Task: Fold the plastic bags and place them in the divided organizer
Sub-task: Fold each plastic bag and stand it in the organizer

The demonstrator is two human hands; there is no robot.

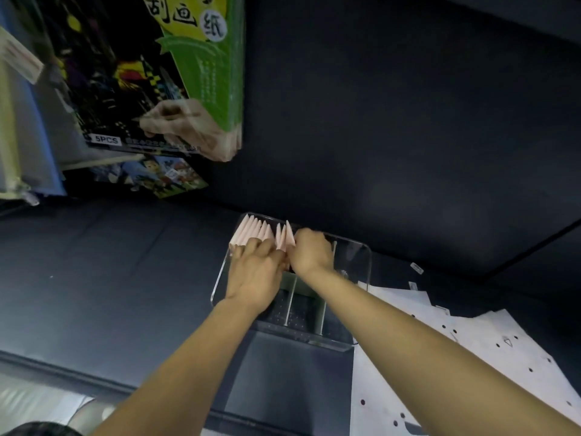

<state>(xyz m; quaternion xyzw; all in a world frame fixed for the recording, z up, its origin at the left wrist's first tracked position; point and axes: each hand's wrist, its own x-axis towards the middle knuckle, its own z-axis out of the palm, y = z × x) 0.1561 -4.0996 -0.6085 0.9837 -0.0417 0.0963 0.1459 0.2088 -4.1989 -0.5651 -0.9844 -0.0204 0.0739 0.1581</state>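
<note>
Nearest, at the right, flat white plastic bags (446, 350) printed with small dark dots lie spread on the dark padded surface (110, 278). Beyond them sits the clear divided organizer (361, 262), its thin upright partitions showing between the two forearms. Both hands meet over its far left part: the left hand (254, 275) lies with fingers fairly straight against a row of pink folded bags (254, 231) standing upright inside, while the right hand (309, 251) curls round the rightmost folded pieces. Farther left, a green and black printed box (151, 73) leans against the dark wall (408, 105).
</note>
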